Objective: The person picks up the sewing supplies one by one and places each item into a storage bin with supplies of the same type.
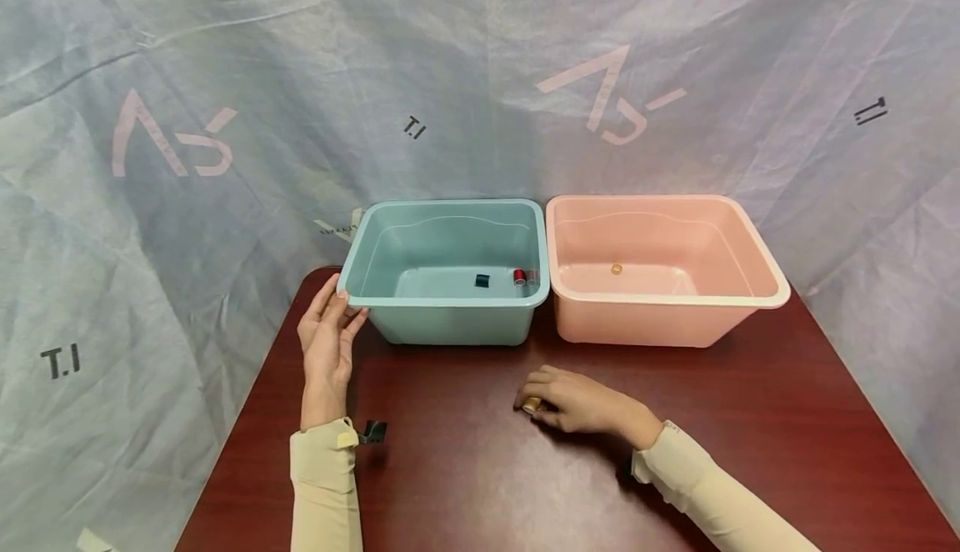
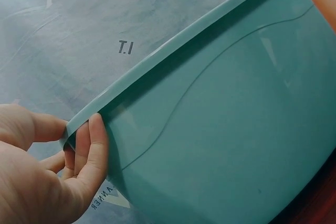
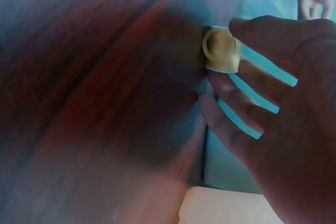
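Observation:
My left hand [image 1: 327, 343] holds the front left corner of the teal plastic tub [image 1: 442, 303], its rim pinched between thumb and fingers in the left wrist view. Low over the brown table, my right hand [image 1: 573, 402] pinches a small yellow thread spool [image 3: 222, 50]. The thumb and fingertips grip its sides, and one round end shows. Inside the teal tub lie a dark blue spool [image 1: 482, 281] and a red spool [image 1: 519, 277], the red one close to the right wall. A small yellow spool [image 1: 617, 269] lies in the pink tub [image 1: 637, 327].
The two tubs stand side by side at the back of the reddish-brown table [image 1: 450, 469]. Behind them hangs a grey printed sheet [image 1: 480, 77]. A small black piece [image 1: 373, 432] sticks out from the left sleeve's cuff.

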Demonstrator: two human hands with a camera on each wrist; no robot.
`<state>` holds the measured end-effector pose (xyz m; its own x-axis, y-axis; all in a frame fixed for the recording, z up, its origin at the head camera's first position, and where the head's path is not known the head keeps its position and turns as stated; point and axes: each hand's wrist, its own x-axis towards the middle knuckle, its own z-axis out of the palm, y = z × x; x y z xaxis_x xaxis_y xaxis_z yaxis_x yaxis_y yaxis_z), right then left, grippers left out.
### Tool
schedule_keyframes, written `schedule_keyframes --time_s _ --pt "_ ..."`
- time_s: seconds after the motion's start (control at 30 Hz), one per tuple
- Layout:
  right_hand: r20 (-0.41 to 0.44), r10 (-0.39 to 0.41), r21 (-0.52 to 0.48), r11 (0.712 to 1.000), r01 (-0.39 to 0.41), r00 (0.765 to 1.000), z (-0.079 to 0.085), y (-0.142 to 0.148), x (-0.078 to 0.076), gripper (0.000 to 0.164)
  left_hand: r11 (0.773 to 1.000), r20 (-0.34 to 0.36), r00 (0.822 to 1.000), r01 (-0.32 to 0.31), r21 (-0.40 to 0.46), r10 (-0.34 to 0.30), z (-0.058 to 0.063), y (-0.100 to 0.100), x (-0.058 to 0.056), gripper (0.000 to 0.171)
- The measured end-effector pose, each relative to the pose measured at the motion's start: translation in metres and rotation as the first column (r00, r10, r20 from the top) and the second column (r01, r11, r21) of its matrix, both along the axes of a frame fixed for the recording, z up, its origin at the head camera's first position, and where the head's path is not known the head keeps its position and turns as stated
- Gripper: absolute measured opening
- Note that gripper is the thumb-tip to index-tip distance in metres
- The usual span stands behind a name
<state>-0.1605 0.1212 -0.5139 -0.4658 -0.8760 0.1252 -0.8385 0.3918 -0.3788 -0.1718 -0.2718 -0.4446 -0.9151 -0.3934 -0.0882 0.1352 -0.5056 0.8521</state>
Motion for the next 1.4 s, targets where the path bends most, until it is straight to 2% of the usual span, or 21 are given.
schedule_keyframes --time_s 0.23,0.47,0.73,0.97,1.1,1.23,1.4 --pt "-0.049 -0.018 -0.016 1.0 0.017 0.999 -0.005 -0.005 0.001 0.02 1.0 -0.004 1.0 -0.002 -0.012 0.002 -0.001 0.0 0.0 0.045" --pt "-0.049 -0.021 -0.051 0.999 0.018 0.999 -0.005 -0.008 -0.001 0.019 1.0 -0.007 1.0 -0.002 -0.024 0.002 -0.002 0.0 -0.001 0.047" --pt "0.005 -0.024 -0.088 0.996 0.024 1.0 0.0 -0.009 -0.003 0.02 1.0 -0.005 1.0 0.011 -0.027 -0.011 -0.004 -0.001 -0.001 0.045" --pt "0.118 -0.017 -0.235 0.971 0.045 0.993 0.007 -0.01 -0.006 0.015 1.0 -0.01 1.0 0.009 -0.017 -0.009 -0.004 -0.001 -0.001 0.046" --pt "0.237 -0.016 -0.358 0.928 0.102 0.971 0.012 -0.011 -0.006 0.02 1.0 -0.015 1.0 0.008 -0.013 -0.008 -0.003 -0.002 -0.001 0.047" --pt "0.379 0.007 -0.441 0.881 0.174 0.926 0.016 -0.011 -0.005 0.025 1.0 -0.024 1.0 -0.001 -0.001 0.001 -0.002 -0.003 -0.002 0.047" --pt "0.503 0.03 -0.457 0.858 0.236 0.864 0.021 -0.009 -0.002 0.027 1.0 -0.01 1.0 0.007 0.013 -0.007 -0.004 -0.001 -0.002 0.046"
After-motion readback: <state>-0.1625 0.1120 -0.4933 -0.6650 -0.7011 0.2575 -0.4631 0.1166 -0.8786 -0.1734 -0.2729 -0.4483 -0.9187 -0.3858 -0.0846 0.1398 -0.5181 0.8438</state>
